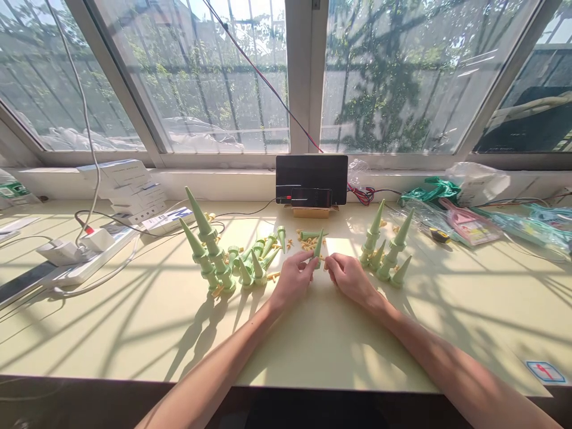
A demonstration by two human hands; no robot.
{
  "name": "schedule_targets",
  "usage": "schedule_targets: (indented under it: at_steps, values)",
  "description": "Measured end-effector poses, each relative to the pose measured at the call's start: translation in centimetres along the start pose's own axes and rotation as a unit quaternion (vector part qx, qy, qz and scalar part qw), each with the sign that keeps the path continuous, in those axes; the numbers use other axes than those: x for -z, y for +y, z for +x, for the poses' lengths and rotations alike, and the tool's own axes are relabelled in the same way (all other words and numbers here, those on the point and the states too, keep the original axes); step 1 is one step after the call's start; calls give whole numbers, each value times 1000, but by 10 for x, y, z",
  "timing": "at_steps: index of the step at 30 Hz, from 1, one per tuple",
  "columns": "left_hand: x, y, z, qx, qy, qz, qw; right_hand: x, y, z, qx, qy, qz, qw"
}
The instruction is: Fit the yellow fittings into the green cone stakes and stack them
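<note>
My left hand point(295, 275) grips a green plastic watering spike point(319, 243) whose pointed end stands upward. Beside it, my right hand point(351, 277) pinches a small yellow valve piece point(323, 258) against the side of the spike; how far it sits in the spike is hidden by the fingers. Left of my hands stand tall stacks of green spikes point(203, 220), with several loose spikes point(259, 271) near them. More stacked spikes point(395, 250) rise to the right. Small yellow pieces point(308, 243) lie scattered behind my hands.
A black tablet point(311, 170) leans by the window, with a phone point(311, 197) in front on a cardboard stand. A power strip point(89, 262), cables and white boxes point(129, 185) occupy the left. Plastic bags point(473, 217) lie back right. The table's front edge point(330, 390) is near me.
</note>
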State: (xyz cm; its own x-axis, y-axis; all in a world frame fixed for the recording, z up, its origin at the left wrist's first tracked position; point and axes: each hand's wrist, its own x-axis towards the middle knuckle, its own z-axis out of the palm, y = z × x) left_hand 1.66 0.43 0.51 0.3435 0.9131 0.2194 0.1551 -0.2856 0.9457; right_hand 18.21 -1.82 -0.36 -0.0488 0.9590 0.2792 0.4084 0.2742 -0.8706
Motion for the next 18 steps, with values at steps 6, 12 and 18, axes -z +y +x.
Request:
schedule_targets:
  at_steps: [6,12,18]
  values:
    - [-1,-3,0,-23,6,3,1000,-2,-2,1,-106,-57,188,975]
    - [-2,-2,0,-25,8,12,1000,-1,-4,0,-143,-82,221,961]
    - [-4,2,-1,31,21,3,999,-3,-4,-3,-40,-24,9,999]
